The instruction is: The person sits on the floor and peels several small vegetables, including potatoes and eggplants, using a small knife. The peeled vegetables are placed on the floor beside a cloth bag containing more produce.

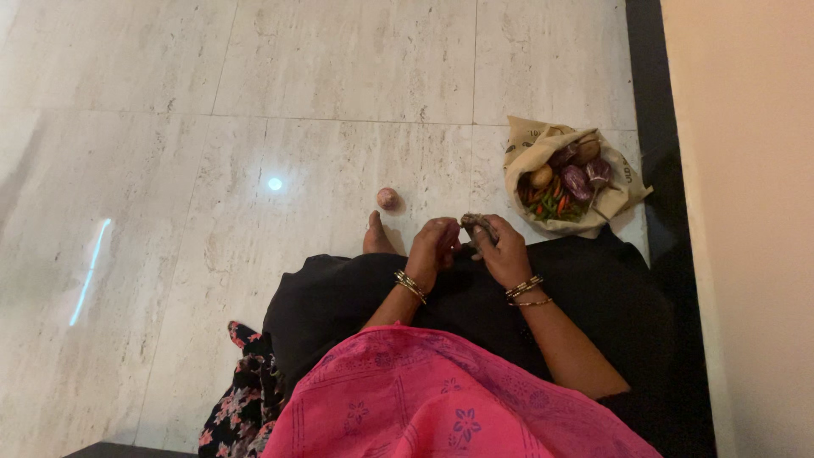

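I sit on a pale marble floor (254,170) with black cloth over my lap. My left hand (434,248) and my right hand (500,250) meet in front of me, both wearing bangles at the wrist. A small dark object (476,225) is gripped in my right hand, with my left hand's curled fingers touching its near end; I cannot tell what it is. A small round pinkish onion (387,198) lies on the floor just beyond my toes (374,233), apart from both hands.
An open tan cloth bag (530,153) lies on the floor at right, holding aubergines, potatoes, green beans and chillies. A dark skirting strip (657,127) and a beige wall (746,170) run along the right. Pink and floral cloth covers the bottom of the view.
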